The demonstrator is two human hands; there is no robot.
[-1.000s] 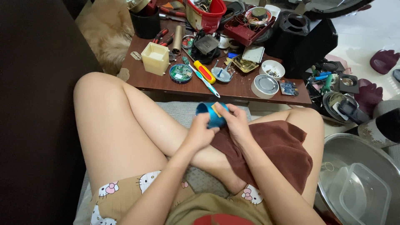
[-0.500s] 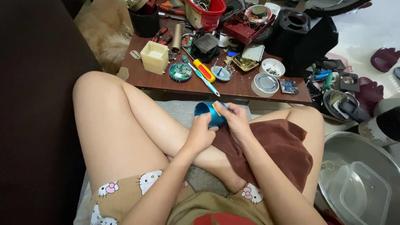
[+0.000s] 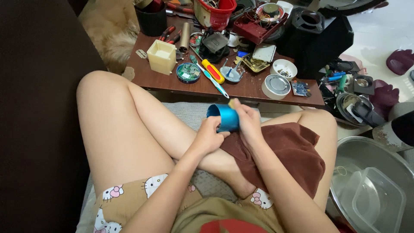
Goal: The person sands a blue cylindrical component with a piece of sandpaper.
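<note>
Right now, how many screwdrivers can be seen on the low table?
1 for certain: a red and yellow screwdriver lies near the middle of the brown table, beside a round green circuit board. More may be hidden in the clutter behind.

One blue cylinder [image 3: 224, 117] in two hands; one brown towel [image 3: 284, 151] at 4 o'clock; one cream box [image 3: 161, 56], one screwdriver [image 3: 213, 71], one toothbrush [image 3: 213, 82] at 11–12 o'clock; one steel basin [image 3: 366, 155].

Glossy blue metal cylinder sleeve [image 3: 223, 117], smooth with a satin sheen. Soft, matt, napped brown terry cloth [image 3: 284, 153]. Dark brown wooden tabletop [image 3: 246, 88], smooth, slightly worn. Dull brushed steel basin [image 3: 379, 157]. Clear, glossy plastic tub [image 3: 373, 200]. Cream matt plastic box [image 3: 161, 56].
</note>
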